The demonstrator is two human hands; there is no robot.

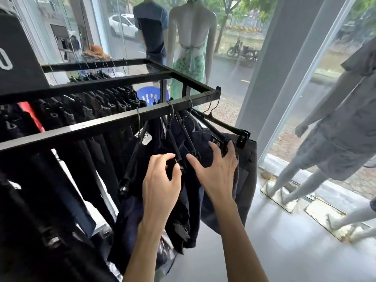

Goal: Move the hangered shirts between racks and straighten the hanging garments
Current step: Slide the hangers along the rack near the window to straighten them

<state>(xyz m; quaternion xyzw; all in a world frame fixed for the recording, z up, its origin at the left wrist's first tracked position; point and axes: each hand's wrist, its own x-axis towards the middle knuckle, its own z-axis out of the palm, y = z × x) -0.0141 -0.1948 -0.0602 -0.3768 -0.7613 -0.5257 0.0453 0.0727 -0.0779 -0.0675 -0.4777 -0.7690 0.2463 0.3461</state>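
Note:
Several dark navy garments [203, 143] hang on black clip hangers from the near bar of a black metal rack [97, 125]. My left hand [162, 180] pinches the clip end of one black hanger [173, 139] between thumb and fingers. My right hand [217, 171] is spread, its fingers resting on the navy cloth and reaching the clip of the outermost hanger [225, 133], which carries a grey garment [248, 171]. A white price tag [147, 138] dangles from the leftmost hanger of this group.
More black garments [85, 110] fill the rack's middle and left. Mannequins stand by the window: one in a green dress [191, 64], one in a navy top [151, 27], one in grey [345, 129] at right. A white pillar [284, 58] and a blue stool [152, 96] stand beyond the rack.

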